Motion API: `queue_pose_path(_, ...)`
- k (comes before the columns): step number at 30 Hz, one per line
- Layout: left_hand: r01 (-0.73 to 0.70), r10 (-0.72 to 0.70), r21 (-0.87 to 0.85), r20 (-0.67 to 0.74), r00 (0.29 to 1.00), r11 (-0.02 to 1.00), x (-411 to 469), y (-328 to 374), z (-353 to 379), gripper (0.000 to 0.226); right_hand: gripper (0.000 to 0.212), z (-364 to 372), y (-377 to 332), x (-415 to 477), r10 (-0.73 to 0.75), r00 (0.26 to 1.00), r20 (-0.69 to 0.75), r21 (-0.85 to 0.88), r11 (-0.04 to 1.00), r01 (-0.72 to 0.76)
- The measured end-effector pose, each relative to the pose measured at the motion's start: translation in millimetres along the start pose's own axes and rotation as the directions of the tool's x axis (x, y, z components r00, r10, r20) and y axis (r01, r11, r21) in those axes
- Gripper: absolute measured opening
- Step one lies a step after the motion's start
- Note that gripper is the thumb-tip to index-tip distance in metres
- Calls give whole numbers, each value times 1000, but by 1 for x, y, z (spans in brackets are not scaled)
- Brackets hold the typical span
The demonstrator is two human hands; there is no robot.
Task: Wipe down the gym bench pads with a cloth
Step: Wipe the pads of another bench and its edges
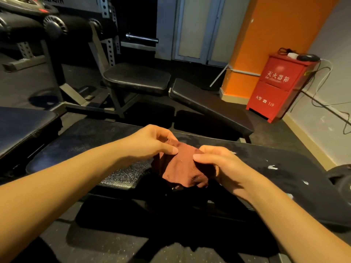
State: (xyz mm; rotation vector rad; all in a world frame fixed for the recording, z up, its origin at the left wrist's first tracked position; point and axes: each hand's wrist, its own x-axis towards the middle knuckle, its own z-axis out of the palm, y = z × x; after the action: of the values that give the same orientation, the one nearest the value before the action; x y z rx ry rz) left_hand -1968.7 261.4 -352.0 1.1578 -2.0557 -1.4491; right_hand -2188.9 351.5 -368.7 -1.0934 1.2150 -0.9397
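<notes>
A reddish-brown cloth (180,166) is bunched between both hands, just above a long black bench pad (106,147) that runs across the view in front of me. My left hand (150,143) pinches the cloth's upper left edge with thumb and fingers. At the cloth's right side, my right hand (218,162) grips it with curled fingers. The pad's surface looks dusty, with white flecks toward its right end (273,167). The cloth's lower edge hangs over the pad's near side.
A second black bench with a seat pad (136,75) and a sloping back pad (210,105) stands behind. Another pad (22,124) sits at the left. A red fire-extinguisher box (279,86) is against the orange pillar. Rack uprights and a barbell end (141,37) stand at the back.
</notes>
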Motion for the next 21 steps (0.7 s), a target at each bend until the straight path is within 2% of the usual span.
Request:
queue_pose_path(3, 41, -40, -45, 18, 999, 998, -5, 2, 12, 3, 12, 1, 1, -8, -31, 994, -101, -280, 960, 1)
queue_pose_path(6, 80, -78, -42, 37, 996, 996, -10, 2, 27, 17, 11, -3, 10, -6, -133, 954, -270, -590, 806, -54)
queue_pose_path(8, 47, -46, 13, -75, 996, 999, -10, 4, 44, 12, 14, -5, 15, -6, -202, 904, -377, -666, 737, -113)
queue_pose_path(10, -10, 20, 45, -217, 976, 999, -9, 6, 62, 10, 22, -7, 16, -9, -274, 843, -462, -678, 722, -138)
queue_pose_path(12, -66, 72, 31, -281, 957, 997, -12, 5, 75, 8, 27, -11, 16, -9, -283, 807, -518, -634, 760, -141)
queue_pose_path(13, -90, 89, 8, -264, 961, 996, -14, 5, 79, 8, 27, -14, 15, -7, -248, 801, -545, -572, 808, -138)
queue_pose_path(16, -161, 157, -53, -75, 985, 986, -24, 5, 84, 21, 27, -12, 13, -6, -69, 808, -585, -239, 967, -90)
queue_pose_path(19, -201, 200, -86, -18, 980, 976, -28, 6, 80, 42, 41, -10, 7, -11, 21, 894, -448, -7, 1000, -27)
queue_pose_path(21, -228, 221, -70, -92, 971, 971, -27, 6, 76, 41, 29, -8, 3, -12, -5, 924, -383, 26, 1000, 17)
